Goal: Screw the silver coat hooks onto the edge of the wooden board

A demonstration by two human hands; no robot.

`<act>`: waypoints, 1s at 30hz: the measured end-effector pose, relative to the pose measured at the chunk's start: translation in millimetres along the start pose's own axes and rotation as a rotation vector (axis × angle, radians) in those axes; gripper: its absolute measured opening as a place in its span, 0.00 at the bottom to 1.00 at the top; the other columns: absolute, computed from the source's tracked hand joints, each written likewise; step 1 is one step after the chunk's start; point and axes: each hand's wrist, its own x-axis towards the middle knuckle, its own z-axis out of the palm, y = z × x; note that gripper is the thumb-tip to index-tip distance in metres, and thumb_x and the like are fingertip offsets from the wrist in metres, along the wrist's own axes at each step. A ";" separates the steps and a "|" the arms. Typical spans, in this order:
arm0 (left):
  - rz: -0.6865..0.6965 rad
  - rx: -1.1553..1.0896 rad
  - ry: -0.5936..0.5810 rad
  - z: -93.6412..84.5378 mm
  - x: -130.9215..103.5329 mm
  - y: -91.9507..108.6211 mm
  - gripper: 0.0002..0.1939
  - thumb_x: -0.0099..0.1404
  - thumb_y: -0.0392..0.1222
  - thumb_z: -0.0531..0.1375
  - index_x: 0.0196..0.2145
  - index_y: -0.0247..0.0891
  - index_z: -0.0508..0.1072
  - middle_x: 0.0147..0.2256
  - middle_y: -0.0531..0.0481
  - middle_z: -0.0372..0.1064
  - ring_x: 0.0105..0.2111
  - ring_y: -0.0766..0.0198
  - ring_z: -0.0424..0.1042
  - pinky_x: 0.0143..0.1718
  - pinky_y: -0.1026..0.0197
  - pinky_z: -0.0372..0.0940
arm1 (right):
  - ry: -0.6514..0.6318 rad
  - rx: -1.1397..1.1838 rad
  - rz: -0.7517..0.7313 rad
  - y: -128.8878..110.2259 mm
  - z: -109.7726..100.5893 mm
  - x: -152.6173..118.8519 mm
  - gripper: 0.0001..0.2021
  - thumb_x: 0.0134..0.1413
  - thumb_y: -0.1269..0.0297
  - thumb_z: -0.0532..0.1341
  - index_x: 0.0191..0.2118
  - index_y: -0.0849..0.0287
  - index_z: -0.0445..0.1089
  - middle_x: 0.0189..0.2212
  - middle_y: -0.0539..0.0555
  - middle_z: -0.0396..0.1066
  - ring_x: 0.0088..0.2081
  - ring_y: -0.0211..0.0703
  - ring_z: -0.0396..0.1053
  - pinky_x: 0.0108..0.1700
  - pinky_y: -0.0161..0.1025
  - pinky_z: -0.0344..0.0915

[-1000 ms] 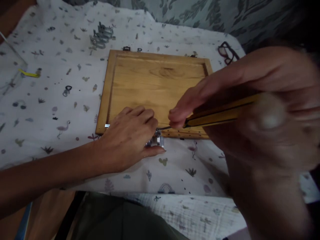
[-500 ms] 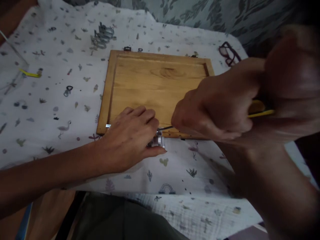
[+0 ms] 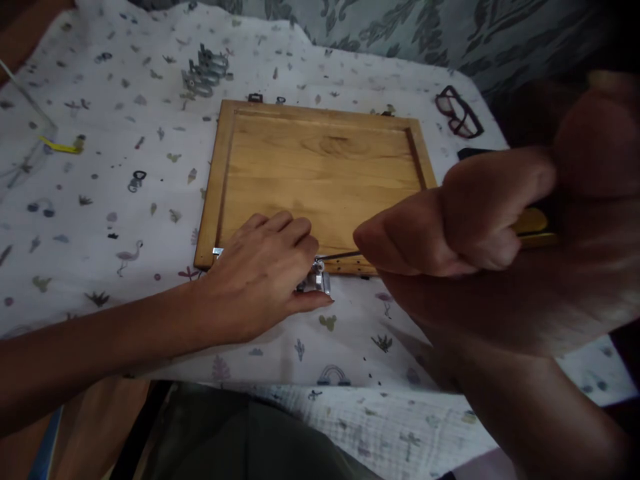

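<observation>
A framed wooden panel (image 3: pixel 320 167) lies flat on a patterned cloth. My left hand (image 3: pixel 265 273) rests over its near edge, with fingers curled around a metal hinge (image 3: pixel 320 277) and the thumb along the hinge's near side. Closed around a screwdriver (image 3: pixel 343 255) with a yellow and black handle, my right hand (image 3: pixel 465 220) is at the right, above the panel's near right corner. The screwdriver's thin shaft points left, and its tip meets the hinge beside my left fingers. Part of the handle is hidden by my right hand.
Several metal hinges (image 3: pixel 207 70) stand in a group behind the panel. Glasses (image 3: pixel 459 113) lie at the back right. A yellow object (image 3: pixel 61 145) and a pale cord (image 3: pixel 27 97) are at the left. Another person's arm (image 3: pixel 30 30) shows at the top left.
My right hand has turned around the handle and shifted slightly right and down, uncovering the glasses and more of the shaft. My left hand has stayed on the hinge.
</observation>
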 end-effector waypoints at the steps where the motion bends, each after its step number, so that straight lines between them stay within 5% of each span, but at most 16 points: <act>1: -0.001 0.001 -0.001 -0.1 0.0 0.1 0.24 0.64 0.59 0.64 0.43 0.33 0.77 0.38 0.44 0.70 0.45 0.48 0.68 0.46 0.48 0.63 | 0.028 0.002 0.008 -0.4 2.9 0.1 0.21 0.63 0.45 0.52 0.26 0.54 0.59 0.13 0.45 0.40 0.14 0.31 0.36 0.14 0.32 0.44; 16: 0.021 0.014 0.035 0.6 -1.0 -1.9 0.23 0.63 0.60 0.65 0.37 0.33 0.74 0.37 0.45 0.70 0.42 0.51 0.69 0.43 0.51 0.62 | 0.456 -0.075 0.063 -0.8 30.8 10.6 0.34 0.60 0.43 0.58 0.16 0.61 0.43 0.07 0.45 0.36 0.09 0.29 0.40 0.12 0.33 0.40; 19: 0.016 0.017 0.020 -0.5 -0.1 -1.3 0.23 0.63 0.60 0.65 0.37 0.33 0.75 0.36 0.45 0.70 0.42 0.50 0.69 0.43 0.51 0.62 | 0.387 -0.097 0.044 -2.4 26.2 6.0 0.33 0.60 0.43 0.58 0.18 0.60 0.44 0.10 0.45 0.37 0.11 0.29 0.39 0.13 0.33 0.40; 24: 0.011 0.006 0.001 -0.7 0.7 -0.8 0.23 0.64 0.59 0.64 0.39 0.33 0.75 0.37 0.44 0.70 0.41 0.51 0.68 0.43 0.50 0.62 | 0.064 -0.108 0.019 -2.7 10.6 -2.8 0.28 0.62 0.49 0.58 0.20 0.60 0.47 0.14 0.46 0.37 0.15 0.29 0.39 0.16 0.31 0.44; 30: -0.006 -0.013 -0.027 -2.4 0.6 -0.6 0.24 0.65 0.58 0.64 0.43 0.32 0.76 0.41 0.43 0.71 0.45 0.48 0.68 0.47 0.48 0.62 | -0.067 -0.090 -0.022 -1.2 2.6 -3.5 0.24 0.59 0.50 0.59 0.21 0.58 0.50 0.15 0.46 0.38 0.16 0.31 0.37 0.15 0.34 0.43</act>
